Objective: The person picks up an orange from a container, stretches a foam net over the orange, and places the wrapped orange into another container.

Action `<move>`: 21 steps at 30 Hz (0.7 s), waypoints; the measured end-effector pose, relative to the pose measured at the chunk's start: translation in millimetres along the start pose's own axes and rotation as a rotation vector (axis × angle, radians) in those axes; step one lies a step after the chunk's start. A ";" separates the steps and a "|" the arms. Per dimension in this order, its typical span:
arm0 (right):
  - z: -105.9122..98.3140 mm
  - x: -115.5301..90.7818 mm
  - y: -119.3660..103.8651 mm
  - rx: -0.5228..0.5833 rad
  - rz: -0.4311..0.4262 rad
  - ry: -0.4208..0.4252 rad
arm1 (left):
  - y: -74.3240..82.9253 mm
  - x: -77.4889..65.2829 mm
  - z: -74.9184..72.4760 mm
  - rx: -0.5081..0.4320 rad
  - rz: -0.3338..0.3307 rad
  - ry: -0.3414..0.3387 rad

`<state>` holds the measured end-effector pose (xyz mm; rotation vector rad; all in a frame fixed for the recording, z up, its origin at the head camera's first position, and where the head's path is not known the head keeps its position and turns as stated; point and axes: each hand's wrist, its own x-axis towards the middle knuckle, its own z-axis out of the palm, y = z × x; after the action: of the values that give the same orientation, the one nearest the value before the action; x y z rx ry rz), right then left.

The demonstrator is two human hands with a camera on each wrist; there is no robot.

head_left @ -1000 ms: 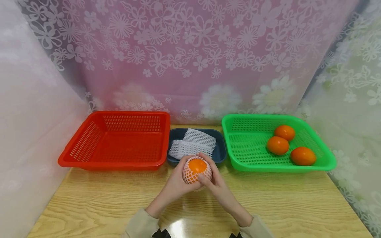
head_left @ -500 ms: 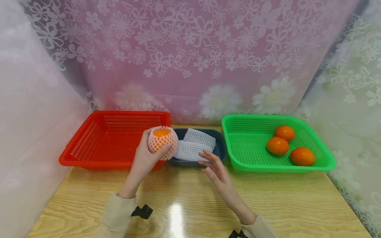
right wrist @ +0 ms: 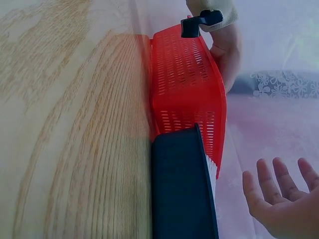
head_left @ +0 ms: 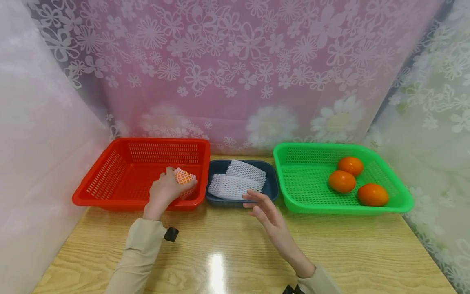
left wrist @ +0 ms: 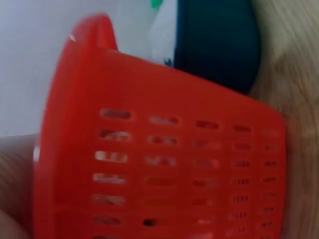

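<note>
Inside the right end of the red basket [head_left: 147,179], my left hand [head_left: 164,190] holds an orange [head_left: 185,177] wrapped in a white foam net. Part of the fruit is hidden by the hand and the basket's front wall. In the left wrist view the slotted basket wall [left wrist: 159,149] blocks sight of the fruit. My right hand [head_left: 269,218] hovers with loosely spread fingers before the dark blue tray [head_left: 272,185], holding nothing. Folded white foam nets [head_left: 238,185] lie in that tray. The right wrist view also shows the right hand's fingers [right wrist: 269,186] apart.
On the right stands a green basket [head_left: 304,179] with several bare oranges [head_left: 342,181] in its right half. All three containers line the back of the wooden table [head_left: 220,245]. A flowered pink curtain [head_left: 235,73] hangs behind them.
Both hands held the netted orange at the middle; the right hand let go. My left hand carried it left and lowered it into the red basket. The right hand stayed near the tray.
</note>
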<state>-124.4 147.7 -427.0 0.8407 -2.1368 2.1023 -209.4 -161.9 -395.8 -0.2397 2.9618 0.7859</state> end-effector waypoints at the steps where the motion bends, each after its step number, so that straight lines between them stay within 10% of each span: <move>1: -0.1 -0.2 0.0 -0.003 0.005 0.002 | -0.3 1.0 1.1 0.030 -0.012 -0.020; 11: 0.1 0.2 2.7 -0.011 -0.027 0.007 | 1.2 7.2 6.9 0.163 -0.060 -0.183; 21: -3.6 1.7 -0.2 -0.042 -0.010 0.025 | -1.3 3.1 6.0 0.046 0.021 -0.069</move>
<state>-126.9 150.5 -425.8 0.8151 -2.1518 2.0451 -212.2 -160.4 -401.9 -0.1749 2.9180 0.7117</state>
